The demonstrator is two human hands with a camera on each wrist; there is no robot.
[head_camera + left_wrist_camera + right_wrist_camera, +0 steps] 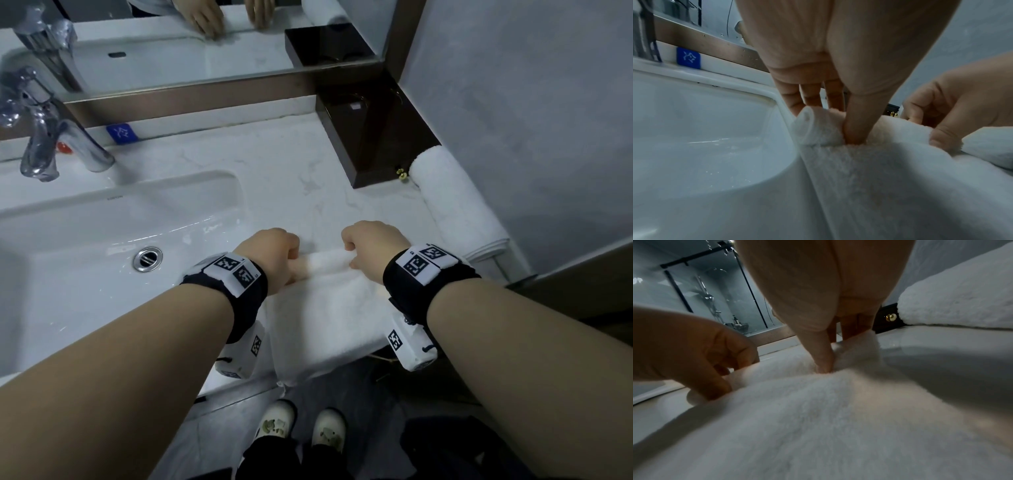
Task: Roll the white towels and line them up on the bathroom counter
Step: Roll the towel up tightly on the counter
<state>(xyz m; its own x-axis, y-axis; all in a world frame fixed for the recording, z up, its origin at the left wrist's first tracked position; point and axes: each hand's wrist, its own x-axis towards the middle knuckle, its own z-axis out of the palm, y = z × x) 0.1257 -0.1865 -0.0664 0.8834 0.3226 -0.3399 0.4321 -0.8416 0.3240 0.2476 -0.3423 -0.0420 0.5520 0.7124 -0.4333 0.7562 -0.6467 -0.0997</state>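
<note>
You are grasping the far, rolled edge of the white towel (329,301) with both hands: your left hand (274,255) is curling its fingers over the roll's left end with the thumb (858,123) tucked under it, and your right hand (371,246) is pinching the right end likewise. The towel is lying on the counter (274,164) just right of the sink (102,233), its near end hanging over the edge. A finished rolled towel (455,205) is resting at the far right, beside the dark box (363,137).

White terry towels: 2, one partly rolled (329,298), one fully rolled (455,205). Chrome faucet (51,137): 1. Dark brown glossy box (370,137): 1.
</note>
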